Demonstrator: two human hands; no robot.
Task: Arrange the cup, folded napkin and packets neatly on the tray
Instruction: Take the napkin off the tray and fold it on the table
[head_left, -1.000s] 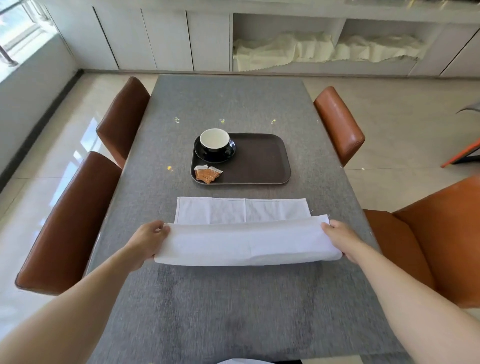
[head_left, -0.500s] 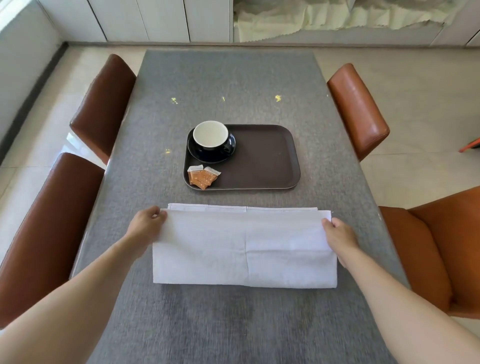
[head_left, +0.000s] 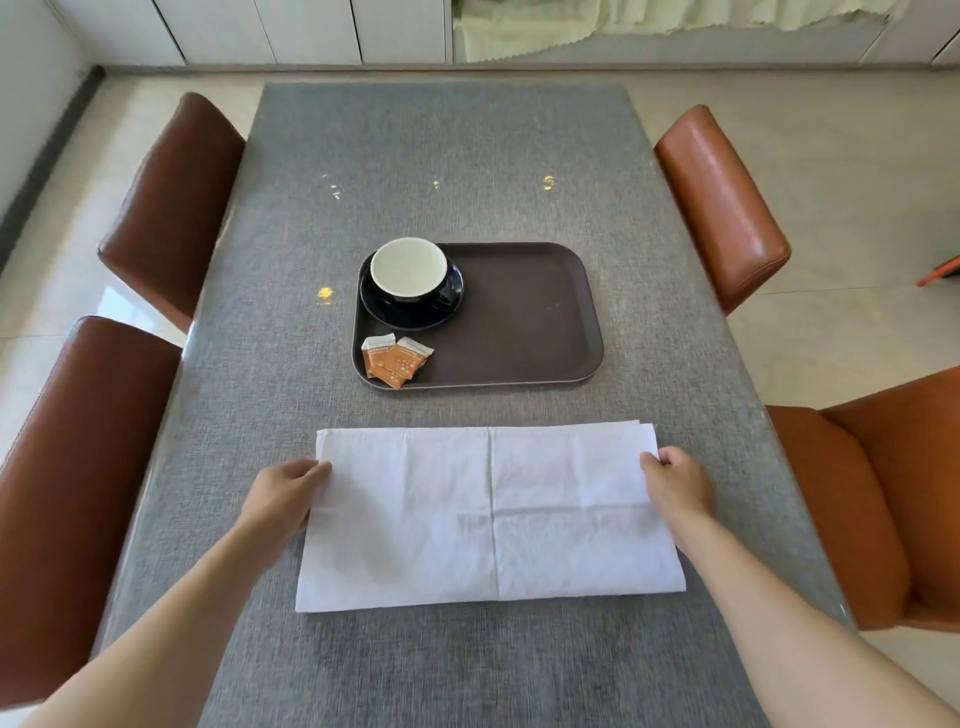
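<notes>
Napkin (head_left: 488, 514) lies folded on the worktop (head_left: 447, 156) short of the tray (head_left: 524, 317), my left hand (head_left: 288, 491) and right hand (head_left: 675, 483) pinching its far corners; soft and limp, I judge, so best gripped at the edges.

Napkin (head_left: 488, 514) went from half-lifted fold to flat on table (head_left: 291, 291) — top layer laid down; both hands slid back along its side edges.
</notes>
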